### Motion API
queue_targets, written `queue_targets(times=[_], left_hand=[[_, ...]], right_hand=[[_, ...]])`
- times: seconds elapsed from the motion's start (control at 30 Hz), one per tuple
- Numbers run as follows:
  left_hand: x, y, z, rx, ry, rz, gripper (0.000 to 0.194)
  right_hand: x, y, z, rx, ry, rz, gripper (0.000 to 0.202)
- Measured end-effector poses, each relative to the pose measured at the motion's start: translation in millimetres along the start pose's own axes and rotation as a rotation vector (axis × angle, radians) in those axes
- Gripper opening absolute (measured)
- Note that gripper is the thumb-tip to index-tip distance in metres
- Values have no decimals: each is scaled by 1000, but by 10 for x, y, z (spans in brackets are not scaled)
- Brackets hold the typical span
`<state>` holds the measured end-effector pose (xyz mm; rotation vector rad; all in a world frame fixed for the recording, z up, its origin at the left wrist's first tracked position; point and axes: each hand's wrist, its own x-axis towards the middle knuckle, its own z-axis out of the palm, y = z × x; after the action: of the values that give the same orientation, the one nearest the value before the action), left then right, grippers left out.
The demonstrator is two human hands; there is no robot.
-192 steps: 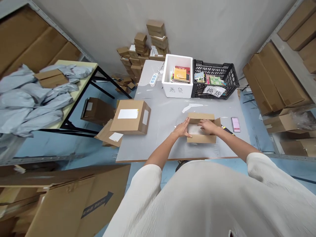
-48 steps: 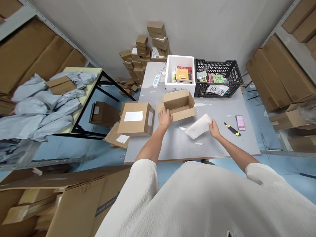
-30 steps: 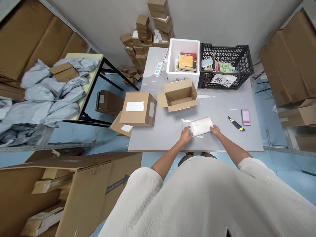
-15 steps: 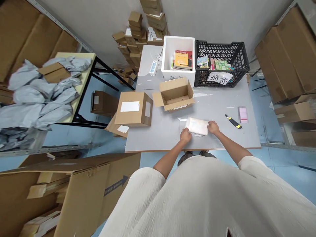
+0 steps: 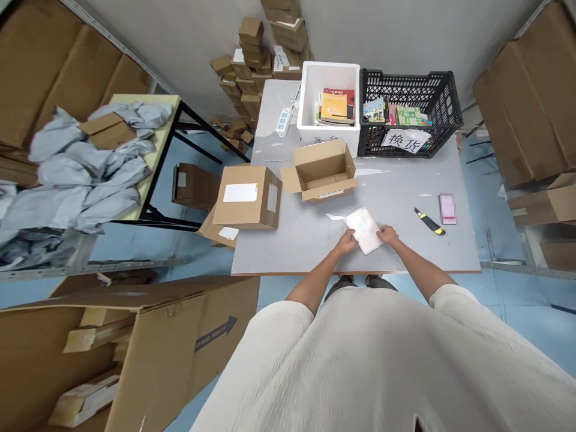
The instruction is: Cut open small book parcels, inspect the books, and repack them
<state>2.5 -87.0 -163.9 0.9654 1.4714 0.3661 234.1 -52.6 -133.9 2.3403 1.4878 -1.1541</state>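
Note:
A white wrapped packet (image 5: 363,231) is tilted at an angle over the front part of the grey table (image 5: 297,252). My left hand (image 5: 347,241) grips its left edge, and my right hand (image 5: 387,234) has closed on its right edge. Behind the packet stands an open cardboard box (image 5: 326,174) with its flaps spread. A closed cardboard box (image 5: 247,198) with a white label sits to the left. To the right of my right hand lie a black and yellow cutter (image 5: 429,221) and a pink rectangular item (image 5: 447,209).
At the table's back stand a white bin (image 5: 330,133) and a black crate (image 5: 409,141), both holding books. Grey bags (image 5: 76,174) cover a side table on the left. A large open carton (image 5: 166,354) stands at the lower left.
The white packet has turned from lying lengthwise to a slanted position between my hands. My left hand has moved slightly right; the whole view has shifted a little.

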Motion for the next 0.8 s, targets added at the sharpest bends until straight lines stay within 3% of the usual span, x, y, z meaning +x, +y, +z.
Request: queue_targets(times=[0.1,0.2,0.33,0.47,0.57,0.67,0.8], left_hand=[[66,41,16,-52,-24,26,60],[101,90,36,-146,-37,64,57],[121,184,109,-197,-11,137,53],[87,296,150,-90,107,235,35],[9,345,85,-81,166,278,24],[-92,340,-51,-123,155,244,33],[-196,248,-260,-33,239,172,33]], right_hand=[[-4,28,11,223,-18,78,17],[-31,32,-7,323,3,78,21],[-105,13,-87,371,18,-37,25],[-240,-81,-110,390,82,-190,28],[-363,-217,-26,434,35,-321,31],[-443,-366,101,488,-100,-451,34],[-462,-487,222,435,-160,-486,19]])
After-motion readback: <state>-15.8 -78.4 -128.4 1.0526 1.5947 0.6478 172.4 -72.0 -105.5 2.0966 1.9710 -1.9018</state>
